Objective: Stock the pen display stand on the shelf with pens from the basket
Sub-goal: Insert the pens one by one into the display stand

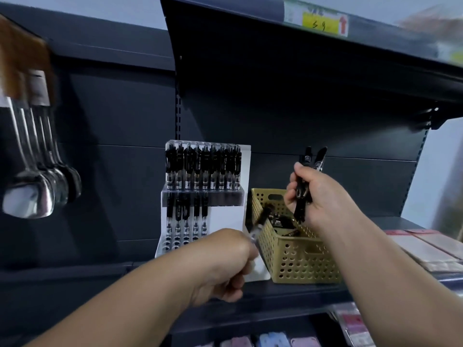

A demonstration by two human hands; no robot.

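A clear acrylic pen display stand (225, 216) sits on the dark shelf. Its upper row is full of black pens (203, 166), and its lower row holds several at the left, with the right slots bare. A tan perforated basket (300, 261) stands just right of the stand with a few pens (283, 221) inside. My right hand (315, 196) grips a small bunch of black pens (304, 181) upright above the basket. My left hand (225, 261) holds a single pen (259, 225), blurred, tilted between the stand and the basket.
Metal spoons (37, 176) hang from hooks on the left back panel. An upper shelf with a yellow price label (323, 21) overhangs the stand. Flat pink packets (426, 249) lie on the shelf right of the basket. More packaged goods (270, 340) sit on the shelf below.
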